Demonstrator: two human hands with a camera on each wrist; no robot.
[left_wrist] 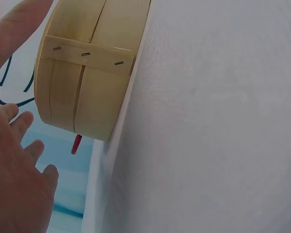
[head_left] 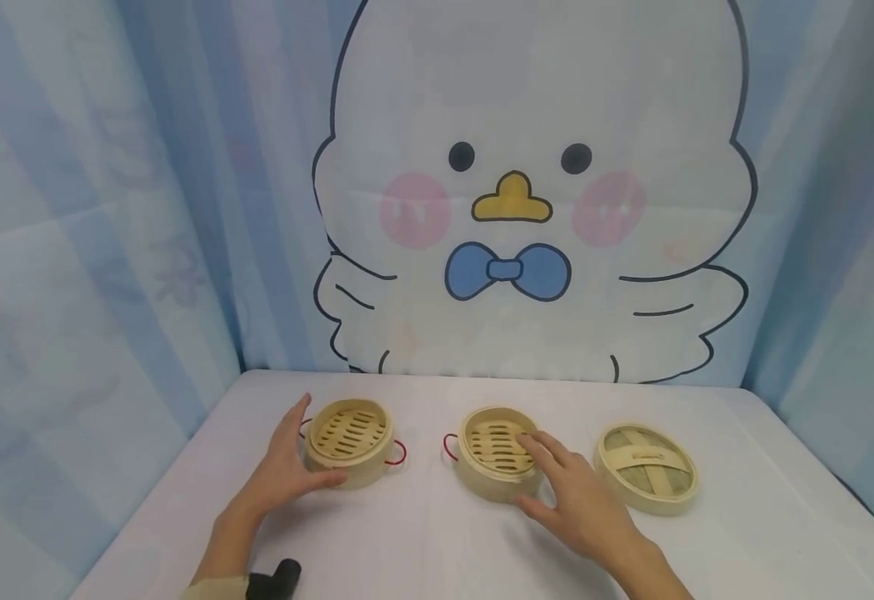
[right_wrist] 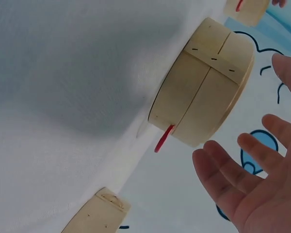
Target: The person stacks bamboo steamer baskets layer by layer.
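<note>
Two round bamboo steamer baskets with slatted floors and red side loops stand on the white table. Around the left basket point(head_left: 348, 433) point(left_wrist: 87, 68), my left hand point(head_left: 283, 473) point(left_wrist: 19, 165) is spread, thumb at its near side and fingers by its left side. Beside the middle basket point(head_left: 498, 454) point(right_wrist: 201, 82) is my right hand point(head_left: 582, 504) point(right_wrist: 266, 179), fingers spread over its right rim in the head view. The right wrist view shows a gap between most of these fingers and the basket wall. Neither hand visibly grips a basket.
A round bamboo lid point(head_left: 646, 468) with a crossed strap and handle lies on the table point(head_left: 422, 550) to the right of my right hand. A curtain point(head_left: 511, 325) with a printed white bird hangs behind the table and more cloth hangs at both sides.
</note>
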